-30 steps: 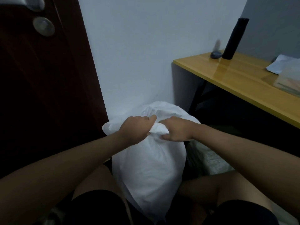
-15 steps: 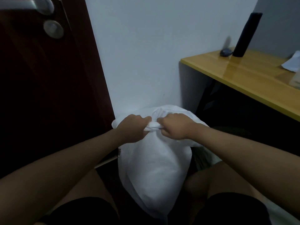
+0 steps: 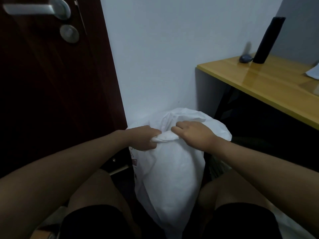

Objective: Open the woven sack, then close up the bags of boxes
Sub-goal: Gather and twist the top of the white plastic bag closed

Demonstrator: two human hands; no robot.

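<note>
Head view, looking down: the dark door [image 3: 51, 100] fills the left, with its metal handle [image 3: 36, 8] and lock [image 3: 69, 33] at the top; a pale wall [image 3: 164, 49] stands behind, and the yellow tabletop [image 3: 269, 83] juts in from the right, carrying a black cylinder [image 3: 268, 40] beside a small dark object [image 3: 245, 58]. Between the person's knees stands the white bag [image 3: 172, 178], full and upright on the floor, its back against the wall near the door's edge; faint red print shows on its left side. Whether this is the woven sack or one of the bags of boxes cannot be told from here, and the contents are hidden.

The left hand [image 3: 141, 138] grips a twisted roll of the bag's neck, fingers curled tight round it; the right hand [image 3: 193, 133] lies over the loose mouth just beside it, fingers bent down into the fabric and apparently pinching it.

By my reading the step in hand is working the neck, most likely closing it; to do it well, gather all the slack into one rope, keep the left grip firm at the base so the twist does not unwind, and pull the loose end through snugly; keep the knees bracing the bag so it cannot tip toward the door.
</note>
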